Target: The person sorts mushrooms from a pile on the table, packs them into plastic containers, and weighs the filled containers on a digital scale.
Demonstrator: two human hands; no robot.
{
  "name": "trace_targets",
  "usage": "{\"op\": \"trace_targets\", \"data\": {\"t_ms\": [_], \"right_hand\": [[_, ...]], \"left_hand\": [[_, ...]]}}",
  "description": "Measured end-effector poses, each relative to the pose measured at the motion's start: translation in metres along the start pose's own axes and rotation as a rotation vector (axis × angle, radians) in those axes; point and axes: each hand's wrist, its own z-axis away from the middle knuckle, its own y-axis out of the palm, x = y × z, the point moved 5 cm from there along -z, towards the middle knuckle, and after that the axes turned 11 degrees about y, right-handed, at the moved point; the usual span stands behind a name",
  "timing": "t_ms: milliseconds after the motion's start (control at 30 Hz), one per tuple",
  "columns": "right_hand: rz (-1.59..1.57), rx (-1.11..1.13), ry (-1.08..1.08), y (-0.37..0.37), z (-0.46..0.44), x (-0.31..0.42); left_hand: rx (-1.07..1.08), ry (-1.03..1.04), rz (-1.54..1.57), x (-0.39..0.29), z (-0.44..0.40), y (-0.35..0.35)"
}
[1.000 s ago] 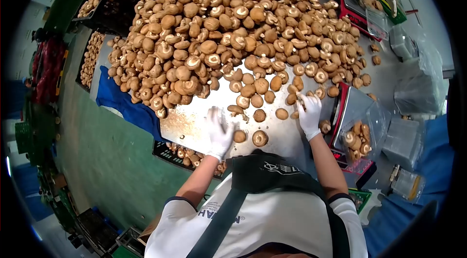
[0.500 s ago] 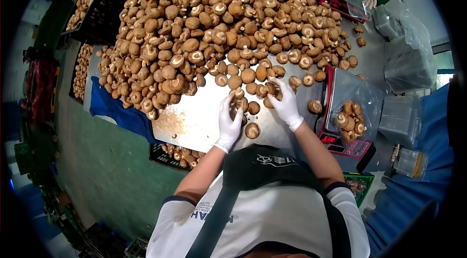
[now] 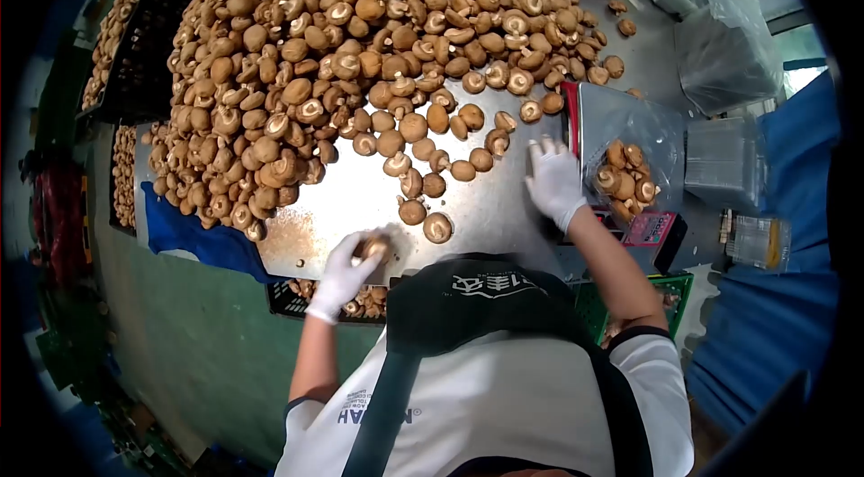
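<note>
A brown shiitake mushroom [image 3: 374,248], smeared by motion, is in the fingers of my gloved left hand [image 3: 342,275] at the front edge of the metal table. My gloved right hand [image 3: 553,178] is beside the scale's left side, over the tabletop, fingers stretched out and nothing seen in them. Between the hands lie loose shiitake mushrooms, the nearest one [image 3: 437,228] with its cap up. Behind them rises a large heap of shiitake mushrooms [image 3: 297,72].
At the right, a red scale [image 3: 571,117] bears a clear tray of mushrooms [image 3: 626,180]. Stacked clear trays [image 3: 723,162] stand beyond it. A blue cloth [image 3: 198,229] hangs over the left edge, and a black crate [image 3: 290,299] of mushrooms sits below the front edge.
My left hand has moved left and toward me with a mushroom. My right hand has left the mushrooms and moved right, toward the scale. The whole view has shifted.
</note>
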Motion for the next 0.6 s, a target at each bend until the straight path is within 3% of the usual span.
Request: {"op": "trace_targets", "data": {"t_ms": [67, 100, 167, 267, 333, 433, 533, 600], "right_hand": [[0.262, -0.085, -0.085, 0.043, -0.011, -0.018], [0.218, 0.074, -0.032, 0.05, -0.011, -0.015], [0.213, 0.133, 0.019, 0.053, -0.019, -0.01], [-0.062, 0.083, -0.015, 0.048, -0.023, -0.018], [-0.393, 0.067, -0.024, 0.032, -0.016, -0.006], [-0.744, 0.088, 0.015, 0.027, -0.006, 0.034], [-0.799, 0.194, -0.097, 0.038, -0.007, 0.062], [-0.642, 0.114, -0.095, 0.008, -0.01, 0.077]], "left_hand": [[0.146, -0.11, -0.36, 0.038, 0.033, -0.026], [0.126, -0.091, -0.468, 0.044, 0.045, -0.036], [0.086, -0.08, -0.668, 0.044, 0.055, -0.041], [-0.108, 0.016, -0.452, 0.023, 0.04, -0.026], [-0.243, 0.107, -0.073, 0.021, 0.018, -0.003], [-0.301, 0.289, -0.178, -0.007, -0.034, 0.018], [-0.447, 0.456, -0.299, -0.029, -0.094, 0.022], [-0.45, 0.498, -0.51, -0.036, -0.134, 0.021]]}}
